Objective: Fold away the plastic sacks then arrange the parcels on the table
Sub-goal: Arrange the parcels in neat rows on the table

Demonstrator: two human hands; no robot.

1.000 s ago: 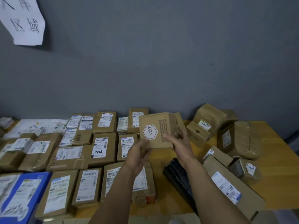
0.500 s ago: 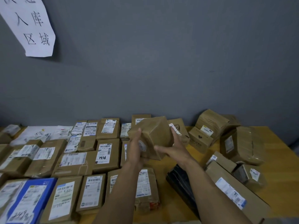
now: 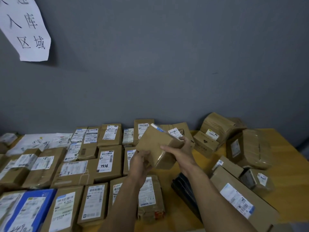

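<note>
Above the yellow wooden table (image 3: 284, 178), past neat rows of labelled brown cardboard parcels (image 3: 107, 162), the left hand (image 3: 140, 162) and right hand (image 3: 178, 150) grasp a tilted brown taped cardboard box (image 3: 155, 144) between them, with a folded black plastic sack (image 3: 184, 186) and loose boxes rightward.

Brown parcels, yellow table

Held box (image 3: 155, 144) was plain brown — one parcel (image 3: 36, 208) blue; labels white, wall (image 3: 167, 64) grey.
</note>
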